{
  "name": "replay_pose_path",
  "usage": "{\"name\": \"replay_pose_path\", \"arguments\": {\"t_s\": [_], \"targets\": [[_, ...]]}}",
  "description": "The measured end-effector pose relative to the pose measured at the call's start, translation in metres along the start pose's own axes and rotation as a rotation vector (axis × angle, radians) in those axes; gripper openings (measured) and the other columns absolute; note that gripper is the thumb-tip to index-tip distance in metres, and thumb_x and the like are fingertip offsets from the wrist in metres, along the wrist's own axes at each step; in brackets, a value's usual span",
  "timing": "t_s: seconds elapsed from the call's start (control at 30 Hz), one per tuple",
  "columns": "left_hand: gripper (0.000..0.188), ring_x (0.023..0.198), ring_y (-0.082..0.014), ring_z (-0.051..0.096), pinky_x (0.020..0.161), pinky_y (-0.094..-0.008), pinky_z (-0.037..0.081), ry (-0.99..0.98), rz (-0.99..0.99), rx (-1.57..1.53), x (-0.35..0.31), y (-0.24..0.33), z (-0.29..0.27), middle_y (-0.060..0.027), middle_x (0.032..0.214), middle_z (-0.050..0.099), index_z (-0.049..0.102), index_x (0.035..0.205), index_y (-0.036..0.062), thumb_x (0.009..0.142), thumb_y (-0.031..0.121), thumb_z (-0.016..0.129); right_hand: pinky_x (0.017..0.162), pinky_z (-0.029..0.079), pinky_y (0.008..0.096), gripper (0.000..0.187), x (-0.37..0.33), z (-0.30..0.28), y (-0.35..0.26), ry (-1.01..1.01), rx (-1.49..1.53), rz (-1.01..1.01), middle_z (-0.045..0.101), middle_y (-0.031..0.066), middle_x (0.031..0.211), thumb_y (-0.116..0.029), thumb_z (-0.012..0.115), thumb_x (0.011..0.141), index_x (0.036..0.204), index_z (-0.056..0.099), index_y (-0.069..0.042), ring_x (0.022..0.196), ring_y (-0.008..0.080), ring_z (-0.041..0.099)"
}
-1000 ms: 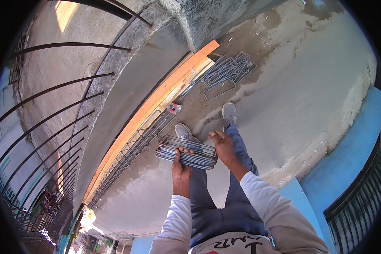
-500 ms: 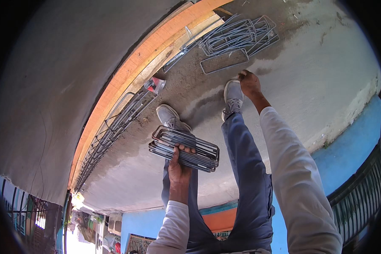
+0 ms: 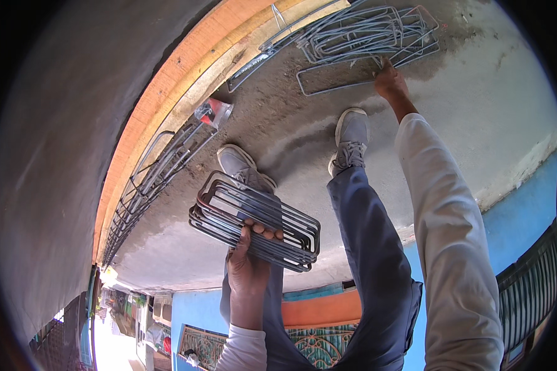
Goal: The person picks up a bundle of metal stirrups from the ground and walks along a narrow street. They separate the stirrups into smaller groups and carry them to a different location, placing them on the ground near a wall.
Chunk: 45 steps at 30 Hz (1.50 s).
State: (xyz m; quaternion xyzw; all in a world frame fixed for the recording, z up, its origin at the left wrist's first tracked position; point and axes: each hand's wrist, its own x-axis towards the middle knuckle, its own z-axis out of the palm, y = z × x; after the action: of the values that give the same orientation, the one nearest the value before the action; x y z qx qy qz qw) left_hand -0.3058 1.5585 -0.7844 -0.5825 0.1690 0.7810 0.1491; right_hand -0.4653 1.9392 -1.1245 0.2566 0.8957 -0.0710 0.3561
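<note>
My left hand (image 3: pixel 249 266) is wrapped round a bundle of rectangular steel rebar stirrups (image 3: pixel 260 213), held above my left shoe. Its thumb lies on the near side, and the other fingers come through the loops. Far ahead, a tangled pile of similar stirrups (image 3: pixel 359 37) lies on the ground. My right hand (image 3: pixel 392 88) reaches to the near edge of that pile, its fingers closed on the right end of the nearest stirrup (image 3: pixel 328 91). The fingertips are partly hidden, so the exact grip is hard to see.
An orange-brown board (image 3: pixel 161 80) runs along the left, edging a grey concrete surface. Beside it lie an assembled rebar cage (image 3: pixel 145 185) and a clear plastic cup or bag with red on it (image 3: pixel 213 113). My shoes (image 3: pixel 353 139) stand on the ground between. A blue wall (image 3: pixel 526 210) is at the right.
My right hand has moved forward from above my right shoe to the pile's near edge. My left hand with its bundle has come slightly nearer and left. The view has shifted.
</note>
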Motion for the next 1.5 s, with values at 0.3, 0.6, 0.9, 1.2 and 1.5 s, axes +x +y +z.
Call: {"name": "replay_pose_path", "arguments": {"t_s": [0.3,0.6,0.9,1.2,1.5], "targets": [[0.02,0.097,-0.0224,0.061,0.104,-0.0471,0.046,0.069,-0.015,-0.012,0.003,0.002,0.005,-0.0043,0.098,0.065,0.061,0.116,0.0067,0.102,0.02,0.059,0.088,0.055,0.044,0.031,0.017,0.008,-0.043,0.059,0.61,-0.098,0.071,0.0122,0.111,-0.035,0.057,0.099,0.115,0.067,-0.009,0.098,0.0325,0.069],[0.021,0.098,-0.0226,0.061,0.107,-0.0477,0.045,0.058,-0.024,-0.046,0.003,-0.002,0.012,-0.0053,0.1,0.065,0.061,0.118,0.0064,0.102,0.019,0.059,0.078,0.064,0.0348,0.036,0.036,-0.012,-0.119,-0.104,1.382,0.249,0.064,0.0155,0.106,-0.023,0.06,0.101,0.127,0.057,0.002,0.09,0.0241,0.068],[0.017,0.097,-0.0214,0.062,0.103,-0.0459,0.047,0.033,-0.022,-0.058,0.001,-0.008,0.008,-0.0037,0.098,0.065,0.064,0.112,0.0078,0.102,0.02,0.06,0.074,0.065,0.0469,0.023,-0.038,-0.032,-0.098,-0.078,1.686,0.297,0.062,0.0149,0.103,-0.019,0.055,0.101,0.116,0.057,-0.001,0.085,0.0241,0.065],[0.014,0.09,-0.0206,0.065,0.091,-0.0432,0.054,0.036,0.019,0.066,0.002,-0.016,-0.003,-0.0043,0.094,0.067,0.066,0.109,0.0065,0.098,0.016,0.066,0.062,0.064,0.0386,0.02,-0.166,-0.096,-0.082,-0.347,1.848,0.065,0.067,0.0036,0.079,-0.027,0.069,0.097,0.102,0.062,-0.009,0.065,0.015,0.067],[0.021,0.073,-0.0177,0.068,0.066,-0.0325,0.057,0.084,0.072,0.272,-0.042,0.007,0.032,-0.0053,0.085,0.07,0.069,0.098,0.0077,0.082,0.003,0.081,0.055,0.052,0.0273,0.019,-0.336,-0.179,-0.1,-0.722,1.164,-0.102,0.064,0.0029,0.075,-0.021,0.074,0.095,0.094,0.065,-0.004,0.064,0.0091,0.06]]}}
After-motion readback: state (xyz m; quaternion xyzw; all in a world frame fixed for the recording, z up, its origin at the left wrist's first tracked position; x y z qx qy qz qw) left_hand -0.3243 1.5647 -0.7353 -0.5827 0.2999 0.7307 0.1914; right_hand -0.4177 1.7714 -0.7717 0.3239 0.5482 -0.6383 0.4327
